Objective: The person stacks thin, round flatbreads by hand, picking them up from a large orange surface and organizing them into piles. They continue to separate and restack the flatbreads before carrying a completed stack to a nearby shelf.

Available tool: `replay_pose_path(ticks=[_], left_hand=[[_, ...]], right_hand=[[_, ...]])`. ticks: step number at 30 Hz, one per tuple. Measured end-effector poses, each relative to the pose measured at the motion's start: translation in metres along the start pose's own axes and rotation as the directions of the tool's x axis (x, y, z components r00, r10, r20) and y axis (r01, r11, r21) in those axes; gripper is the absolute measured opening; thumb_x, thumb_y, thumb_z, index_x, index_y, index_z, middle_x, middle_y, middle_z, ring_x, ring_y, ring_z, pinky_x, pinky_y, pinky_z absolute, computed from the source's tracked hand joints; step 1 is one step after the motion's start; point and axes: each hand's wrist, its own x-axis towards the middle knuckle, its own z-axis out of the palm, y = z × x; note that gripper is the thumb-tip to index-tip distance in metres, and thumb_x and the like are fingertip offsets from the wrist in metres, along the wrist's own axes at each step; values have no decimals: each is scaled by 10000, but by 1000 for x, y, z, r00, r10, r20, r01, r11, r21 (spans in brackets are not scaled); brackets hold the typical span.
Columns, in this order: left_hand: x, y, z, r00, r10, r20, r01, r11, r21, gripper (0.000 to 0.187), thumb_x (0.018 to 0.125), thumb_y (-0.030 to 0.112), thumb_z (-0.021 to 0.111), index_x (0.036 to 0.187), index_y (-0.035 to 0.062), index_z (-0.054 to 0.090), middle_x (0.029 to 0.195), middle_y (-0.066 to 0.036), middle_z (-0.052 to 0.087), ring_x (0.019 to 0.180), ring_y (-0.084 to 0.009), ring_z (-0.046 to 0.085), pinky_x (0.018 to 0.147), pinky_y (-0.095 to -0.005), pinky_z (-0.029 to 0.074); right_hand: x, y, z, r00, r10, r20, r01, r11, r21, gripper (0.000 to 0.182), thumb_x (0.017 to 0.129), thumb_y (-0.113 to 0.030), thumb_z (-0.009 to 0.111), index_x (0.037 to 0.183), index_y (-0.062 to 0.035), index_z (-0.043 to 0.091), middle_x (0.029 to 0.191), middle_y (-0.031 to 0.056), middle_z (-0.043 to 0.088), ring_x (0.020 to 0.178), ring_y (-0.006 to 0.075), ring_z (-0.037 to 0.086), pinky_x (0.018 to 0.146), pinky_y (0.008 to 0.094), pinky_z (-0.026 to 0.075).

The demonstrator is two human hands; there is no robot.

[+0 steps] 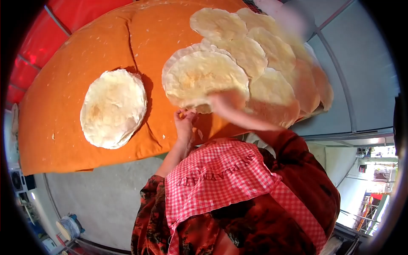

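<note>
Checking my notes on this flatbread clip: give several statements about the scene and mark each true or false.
1. One flatbread lies alone on the orange cloth. True.
2. The right hand rests empty on the cloth. False: it is blurred under the edge of the lifted flatbread.
3. The other flatbreads overlap in a spread. True.
4. The cloth is blue. False: it is orange.
5. The left hand is at the lifted flatbread's lower edge. True.

Flatbread bakery, flatbreads on orange cloth, concrete floor
</note>
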Motion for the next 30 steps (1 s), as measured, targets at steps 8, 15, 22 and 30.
replay_pose_path(ticks=[8,15,22,30], left_hand=[[55,23,-22,993,6,-120,4,996,87,332,856,11,552,1162,-25,426,1013,-135,575,875,-259,595,823,-369,495],[70,23,-16,979,-191,-72,196,978,76,224,858,6,552,1065,1,466,941,-154,614,827,-301,634,741,-399,564],[63,26,-10,978,-195,-69,202,973,112,193,848,-10,527,1026,39,475,916,-130,619,781,-268,646,677,-370,571],[57,32,-9,973,-196,122,196,980,12,152,894,67,476,1016,47,564,1012,-117,644,872,-245,633,775,-397,524]], right_hand=[[71,-60,-200,895,-267,-359,173,946,-273,264,802,-81,490,943,-156,700,745,172,626,717,345,635,657,463,490],[34,-6,30,978,-196,-75,170,949,-265,393,769,-17,475,1066,-171,681,927,112,642,876,293,618,720,412,506],[31,-34,29,987,-158,3,155,966,-206,297,771,-59,546,1065,-37,586,1063,108,584,1017,315,568,712,418,524],[12,-49,42,978,-195,-69,176,959,-224,464,813,-84,534,1263,-36,434,1176,201,550,1020,356,589,708,438,518]])
